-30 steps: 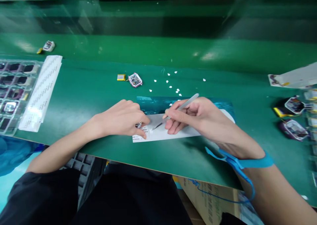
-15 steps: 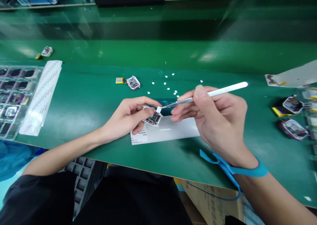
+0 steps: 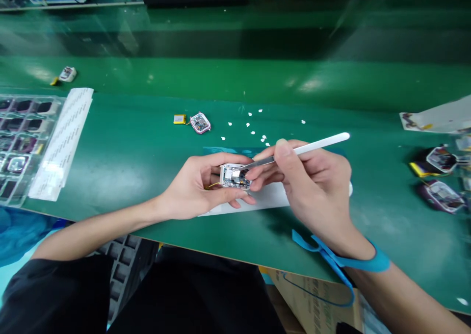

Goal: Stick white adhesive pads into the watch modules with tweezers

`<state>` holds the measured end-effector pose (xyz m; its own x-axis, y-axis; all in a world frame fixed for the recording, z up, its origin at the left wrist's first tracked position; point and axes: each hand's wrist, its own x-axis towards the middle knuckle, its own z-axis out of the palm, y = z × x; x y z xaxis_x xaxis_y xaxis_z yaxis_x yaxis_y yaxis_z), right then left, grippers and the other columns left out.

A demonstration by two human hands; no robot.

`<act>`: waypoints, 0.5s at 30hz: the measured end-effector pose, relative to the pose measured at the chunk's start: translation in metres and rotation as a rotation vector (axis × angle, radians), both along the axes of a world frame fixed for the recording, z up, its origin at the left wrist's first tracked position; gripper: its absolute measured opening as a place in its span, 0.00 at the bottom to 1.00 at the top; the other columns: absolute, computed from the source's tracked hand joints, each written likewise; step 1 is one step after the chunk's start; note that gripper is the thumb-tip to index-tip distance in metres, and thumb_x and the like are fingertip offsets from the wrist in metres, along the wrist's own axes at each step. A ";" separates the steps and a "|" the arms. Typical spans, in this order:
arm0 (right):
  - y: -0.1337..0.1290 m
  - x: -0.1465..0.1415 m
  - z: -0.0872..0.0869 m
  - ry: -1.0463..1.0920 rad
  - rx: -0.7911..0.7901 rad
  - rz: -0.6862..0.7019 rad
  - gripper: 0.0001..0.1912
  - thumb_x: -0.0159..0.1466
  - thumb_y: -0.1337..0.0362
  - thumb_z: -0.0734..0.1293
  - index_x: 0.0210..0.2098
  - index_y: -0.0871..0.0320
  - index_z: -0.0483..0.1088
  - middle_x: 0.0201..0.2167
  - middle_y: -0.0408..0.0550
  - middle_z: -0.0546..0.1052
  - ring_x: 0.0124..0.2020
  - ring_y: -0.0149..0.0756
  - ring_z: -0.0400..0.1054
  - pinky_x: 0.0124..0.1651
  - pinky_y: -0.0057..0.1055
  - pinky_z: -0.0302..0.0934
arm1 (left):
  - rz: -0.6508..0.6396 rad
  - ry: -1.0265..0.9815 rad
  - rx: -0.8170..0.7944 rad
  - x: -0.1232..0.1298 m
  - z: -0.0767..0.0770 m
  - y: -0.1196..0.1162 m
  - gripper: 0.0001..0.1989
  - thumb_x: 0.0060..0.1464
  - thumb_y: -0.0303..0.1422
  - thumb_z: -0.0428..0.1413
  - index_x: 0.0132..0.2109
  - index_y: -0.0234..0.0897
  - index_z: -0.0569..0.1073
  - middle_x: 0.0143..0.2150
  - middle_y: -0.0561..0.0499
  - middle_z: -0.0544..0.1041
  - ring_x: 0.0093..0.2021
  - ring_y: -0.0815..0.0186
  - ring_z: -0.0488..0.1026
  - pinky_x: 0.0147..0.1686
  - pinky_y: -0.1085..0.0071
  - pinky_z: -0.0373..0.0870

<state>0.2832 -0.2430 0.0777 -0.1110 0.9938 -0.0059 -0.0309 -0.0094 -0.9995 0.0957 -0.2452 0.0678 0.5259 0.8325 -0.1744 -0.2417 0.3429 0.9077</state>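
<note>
My left hand (image 3: 200, 184) grips a small white-framed watch case (image 3: 235, 176) by its edges, its circuit board facing up. A thin yellow wire shows at the case's left side. Between thumb and fingers, my right hand (image 3: 312, 182) holds metal tweezers (image 3: 320, 143) slantwise, their tip down on the circuit board. Fingertips of the right hand rest close to the case's right edge. Under both hands lies a white strip of backing paper (image 3: 270, 200), partly hidden. Beyond them sits another opened watch case (image 3: 200, 122), wired to a small battery (image 3: 179, 119).
Several small white stickers (image 3: 252, 133) are scattered behind the hands. On the left are a clear compartment tray (image 3: 25, 150) with watch parts and printed paper strips (image 3: 62, 145). More opened cases (image 3: 441, 195) lie at the right. A blue wrist strap (image 3: 362, 261) trails a cord.
The left hand has turned the watch case more level and shifted its grip. The right hand has moved left, and the tweezer tip has gone from the white tab at the case's edge onto the board.
</note>
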 end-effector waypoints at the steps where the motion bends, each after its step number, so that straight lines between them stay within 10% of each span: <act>1: 0.000 0.000 0.000 0.010 0.005 0.003 0.15 0.67 0.50 0.70 0.32 0.55 0.78 0.26 0.45 0.80 0.23 0.34 0.76 0.25 0.30 0.73 | 0.005 -0.007 -0.009 0.000 0.000 -0.001 0.21 0.52 0.17 0.64 0.53 0.32 0.73 0.40 0.50 0.83 0.39 0.62 0.85 0.36 0.73 0.86; 15: 0.001 0.002 0.001 0.039 -0.008 0.056 0.15 0.68 0.50 0.69 0.33 0.53 0.78 0.24 0.44 0.79 0.20 0.33 0.74 0.22 0.30 0.70 | -0.036 -0.010 0.000 -0.001 0.003 0.002 0.21 0.52 0.17 0.64 0.52 0.31 0.74 0.39 0.50 0.84 0.38 0.61 0.85 0.34 0.76 0.85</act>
<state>0.2847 -0.2420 0.0792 -0.1664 0.9860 -0.0087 -0.0690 -0.0204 -0.9974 0.0949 -0.2436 0.0703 0.5570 0.8132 -0.1689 -0.2382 0.3513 0.9055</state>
